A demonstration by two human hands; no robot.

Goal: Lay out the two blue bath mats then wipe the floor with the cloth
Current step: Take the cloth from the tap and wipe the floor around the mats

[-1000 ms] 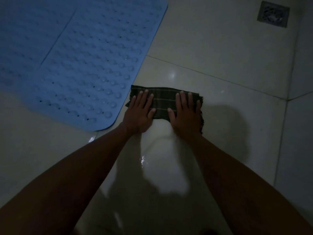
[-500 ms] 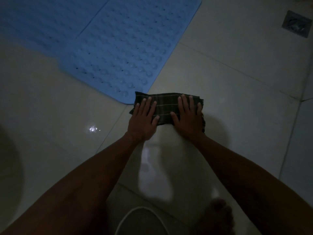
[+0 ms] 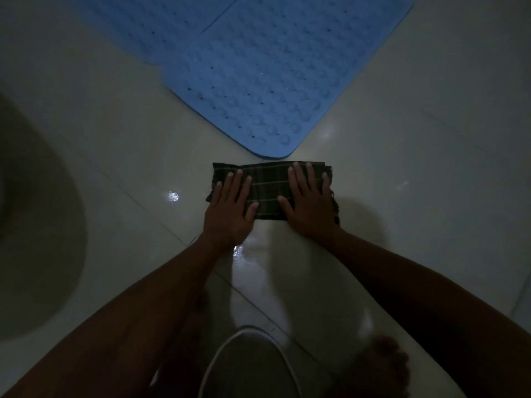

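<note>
Dim tiled floor (image 3: 416,211), both mats (image 3: 258,67) already flat at the far side — wiping is in hand. Left hand (image 3: 230,208) and right hand (image 3: 311,205) press the cloth (image 3: 268,191) with straight, spread fingers, just near of the mat corner. Next — probably keep pressure and clear that corner.

A bare foot (image 3: 382,366) and perhaps a toilet rim (image 3: 43,225) show dimly.
</note>
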